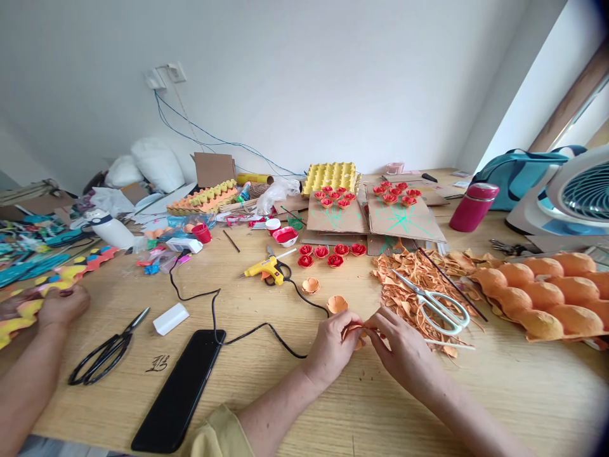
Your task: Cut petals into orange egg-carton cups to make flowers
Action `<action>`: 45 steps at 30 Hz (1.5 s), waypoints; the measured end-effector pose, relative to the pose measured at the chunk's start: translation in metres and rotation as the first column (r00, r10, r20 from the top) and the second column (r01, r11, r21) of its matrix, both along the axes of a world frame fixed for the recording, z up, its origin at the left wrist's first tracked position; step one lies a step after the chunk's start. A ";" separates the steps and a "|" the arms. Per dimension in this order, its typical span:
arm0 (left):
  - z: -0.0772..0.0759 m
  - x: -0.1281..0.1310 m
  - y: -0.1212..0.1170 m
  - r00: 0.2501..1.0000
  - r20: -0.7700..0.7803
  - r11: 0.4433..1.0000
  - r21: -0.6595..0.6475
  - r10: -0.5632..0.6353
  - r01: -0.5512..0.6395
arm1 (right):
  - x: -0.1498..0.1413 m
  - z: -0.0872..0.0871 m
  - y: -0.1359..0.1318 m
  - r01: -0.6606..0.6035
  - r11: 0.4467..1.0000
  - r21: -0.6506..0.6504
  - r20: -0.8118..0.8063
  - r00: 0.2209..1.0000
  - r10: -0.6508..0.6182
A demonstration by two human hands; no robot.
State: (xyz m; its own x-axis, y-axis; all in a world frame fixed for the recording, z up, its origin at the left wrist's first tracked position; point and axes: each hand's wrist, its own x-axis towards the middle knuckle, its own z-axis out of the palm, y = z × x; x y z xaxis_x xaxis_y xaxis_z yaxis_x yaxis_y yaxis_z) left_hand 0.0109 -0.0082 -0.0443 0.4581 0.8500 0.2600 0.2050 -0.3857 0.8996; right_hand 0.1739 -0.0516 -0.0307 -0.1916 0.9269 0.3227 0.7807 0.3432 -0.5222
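My left hand (329,348) pinches an orange piece of egg carton (353,329) over the wooden table. From the other side, my right hand (403,346) closes its fingers on the same piece, which is partly hidden between them. Just beyond my left hand stands an orange egg-carton cup (337,304) with a petal-like rim, and a smaller cup (311,285) sits behind it. A pile of orange carton scraps (397,289) lies past my right hand, with white-handled scissors (445,312) on top.
A yellow glue gun (262,268), red paper roses (335,260) and a dish of red paint (285,236) lie ahead. Orange egg cartons (547,292) are right. A black phone (178,390) and black scissors (107,352) lie left, near another person's hand (64,306) on a painted carton strip.
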 end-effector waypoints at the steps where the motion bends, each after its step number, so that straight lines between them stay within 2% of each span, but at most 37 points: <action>1: 0.000 0.000 0.000 1.000 -0.004 1.000 0.005 0.006 -0.006 | 0.000 0.000 0.000 0.000 1.000 0.003 0.010 1.000 0.000; 8: -0.004 0.000 0.001 1.000 0.014 0.999 -0.044 0.010 -0.009 | 0.001 0.000 -0.001 -0.028 0.998 0.059 0.067 0.997 0.024; 14: -0.003 0.001 -0.001 0.993 0.116 0.999 -0.034 0.001 0.003 | 0.002 0.006 0.001 -0.026 0.999 0.043 0.003 1.000 0.026; 21: 0.002 0.000 -0.002 0.999 0.029 0.998 0.052 0.017 -0.019 | 0.003 0.004 -0.001 -0.029 0.994 0.104 0.080 0.997 0.020; 26: -0.003 0.003 -0.001 0.988 0.153 0.992 -0.126 -0.010 0.030 | 0.003 0.005 -0.001 -0.057 0.983 0.173 0.236 0.972 0.015; 32: 0.000 0.005 -0.001 0.978 0.208 0.992 -0.127 0.018 0.009 | 0.002 0.007 0.002 -0.023 0.996 0.083 0.027 0.999 0.021; 38: -0.004 0.005 -0.001 0.979 0.201 0.986 -0.164 0.031 0.002 | 0.003 0.006 0.002 -0.024 0.996 0.084 0.004 1.000 0.024; 41: -0.007 0.005 0.000 0.982 0.186 0.984 -0.180 0.028 0.006 | 0.002 0.006 0.000 -0.024 0.994 0.108 0.059 0.998 0.017; 45: -0.007 0.005 0.000 0.979 0.202 0.979 -0.203 0.019 0.023 | 0.003 0.007 -0.001 -0.053 0.985 0.166 0.246 0.969 0.011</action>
